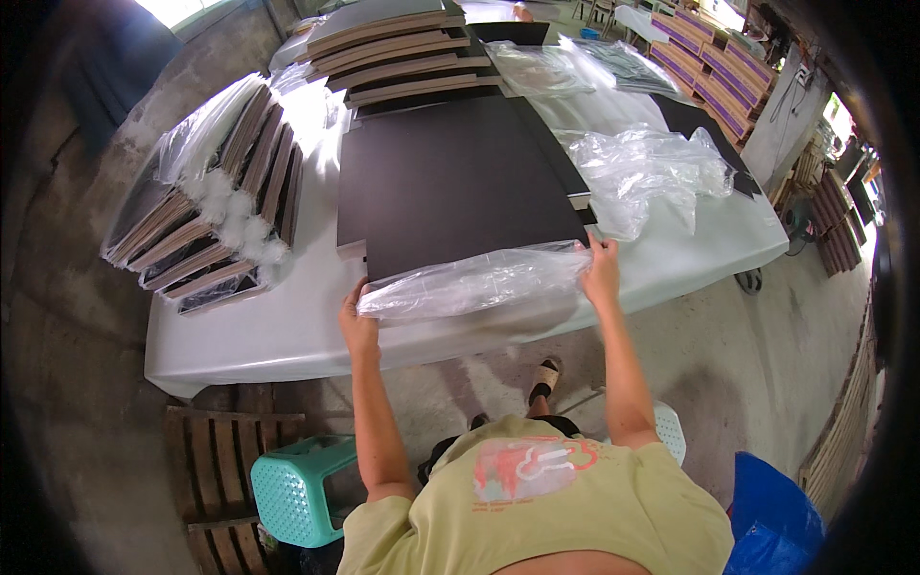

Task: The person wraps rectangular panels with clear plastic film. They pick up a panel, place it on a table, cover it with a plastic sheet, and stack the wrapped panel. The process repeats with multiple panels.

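A clear plastic bag (479, 280) lies along the near edge of a stack of black boards (460, 182), its mouth stretched between my hands. My left hand (358, 321) pinches the bag's left corner, beside the board's near left corner. At the right corner, my right hand (601, 273) grips the bag with bent fingers and thumb. The near edge of the top board meets the plastic; how far it reaches inside I cannot tell. Behind it rise more stacked black boards with pale brown edges (393, 57).
Bagged board stacks (216, 206) stand at the table's left. Loose clear plastic (652, 172) is heaped on the right of the white-covered table (249, 335). Below are a green stool (292, 494), a wooden pallet (225, 460) and a blue sheet (771, 513). Striped stacks (714, 72) stand far right.
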A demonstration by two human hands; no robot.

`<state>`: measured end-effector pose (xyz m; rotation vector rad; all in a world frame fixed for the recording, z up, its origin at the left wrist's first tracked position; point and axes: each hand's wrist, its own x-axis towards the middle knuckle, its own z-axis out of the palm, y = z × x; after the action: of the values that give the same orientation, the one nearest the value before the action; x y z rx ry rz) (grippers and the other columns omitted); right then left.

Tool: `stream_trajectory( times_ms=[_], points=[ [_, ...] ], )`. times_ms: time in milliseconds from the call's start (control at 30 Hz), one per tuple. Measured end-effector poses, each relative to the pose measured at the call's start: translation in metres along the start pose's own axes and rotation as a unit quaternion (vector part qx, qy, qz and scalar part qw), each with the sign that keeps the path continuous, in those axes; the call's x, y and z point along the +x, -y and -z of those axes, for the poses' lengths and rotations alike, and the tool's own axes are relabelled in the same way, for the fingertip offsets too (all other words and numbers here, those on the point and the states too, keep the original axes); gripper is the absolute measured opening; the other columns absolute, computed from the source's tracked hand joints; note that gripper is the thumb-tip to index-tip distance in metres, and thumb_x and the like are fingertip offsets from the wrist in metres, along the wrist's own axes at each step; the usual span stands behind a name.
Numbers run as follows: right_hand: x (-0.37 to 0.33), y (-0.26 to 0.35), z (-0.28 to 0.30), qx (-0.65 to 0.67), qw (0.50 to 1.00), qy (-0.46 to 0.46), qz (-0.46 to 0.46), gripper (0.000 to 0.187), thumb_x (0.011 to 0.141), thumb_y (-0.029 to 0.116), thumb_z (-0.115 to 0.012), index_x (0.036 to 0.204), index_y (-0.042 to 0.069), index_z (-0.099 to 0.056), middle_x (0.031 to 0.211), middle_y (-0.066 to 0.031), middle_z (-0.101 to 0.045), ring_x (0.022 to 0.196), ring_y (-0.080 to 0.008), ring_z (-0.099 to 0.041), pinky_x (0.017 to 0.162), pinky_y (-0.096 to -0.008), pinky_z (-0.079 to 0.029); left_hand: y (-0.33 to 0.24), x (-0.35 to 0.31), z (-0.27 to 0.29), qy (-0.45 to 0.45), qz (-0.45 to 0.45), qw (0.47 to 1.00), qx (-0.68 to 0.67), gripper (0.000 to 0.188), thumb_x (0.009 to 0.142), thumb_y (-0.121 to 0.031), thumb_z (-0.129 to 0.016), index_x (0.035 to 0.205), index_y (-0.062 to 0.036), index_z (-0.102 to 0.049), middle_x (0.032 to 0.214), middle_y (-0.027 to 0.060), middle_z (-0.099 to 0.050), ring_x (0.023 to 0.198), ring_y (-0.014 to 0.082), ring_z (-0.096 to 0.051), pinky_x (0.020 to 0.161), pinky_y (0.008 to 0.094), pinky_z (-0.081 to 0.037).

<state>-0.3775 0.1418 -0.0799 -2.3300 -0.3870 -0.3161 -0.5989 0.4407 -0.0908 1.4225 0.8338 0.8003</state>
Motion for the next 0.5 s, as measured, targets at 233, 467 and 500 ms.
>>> stream_trajectory(
  times_ms=[233,467,500],
  points=[
    [-0.015,-0.024,0.014,0.001,0.997,-0.059,0.041,0.045,0.074,0.001,-0.054,0.119,0.002,-0.047,0.111,-0.0188,-0.041,0.099,-0.0347,-0.047,0.082,-0.0374,-0.039,-0.019,-0.040,0.012,0.060,-0.024,0.998,-0.014,0.034,0.082,-0.012,-0.058,0.114,-0.0043,-0.053,0.102,0.0111,-0.057,0.088,0.0161,-0.054,0.078,0.0263,-0.042],
    [0.027,-0.050,-0.013,0.051,0.995,-0.060,0.059,0.045,0.080,0.026,-0.059,0.114,-0.002,-0.049,0.105,-0.0207,-0.048,0.100,-0.0356,-0.048,0.083,-0.0365,-0.039,0.002,-0.038,-0.009,0.016,-0.066,0.996,0.063,0.039,0.080,-0.010,-0.060,0.118,-0.0046,-0.050,0.088,0.0100,-0.063,0.077,0.0100,-0.056,0.064,0.0210,-0.042],
    [0.029,-0.048,-0.013,0.075,0.995,-0.034,0.054,0.046,0.080,0.029,-0.059,0.112,-0.002,-0.051,0.103,-0.0204,-0.050,0.099,-0.0353,-0.049,0.082,-0.0364,-0.040,0.003,-0.036,-0.009,0.003,-0.061,0.996,0.066,0.040,0.080,-0.011,-0.061,0.117,-0.0047,-0.050,0.087,0.0097,-0.063,0.075,0.0099,-0.056,0.063,0.0206,-0.042]
  ],
)
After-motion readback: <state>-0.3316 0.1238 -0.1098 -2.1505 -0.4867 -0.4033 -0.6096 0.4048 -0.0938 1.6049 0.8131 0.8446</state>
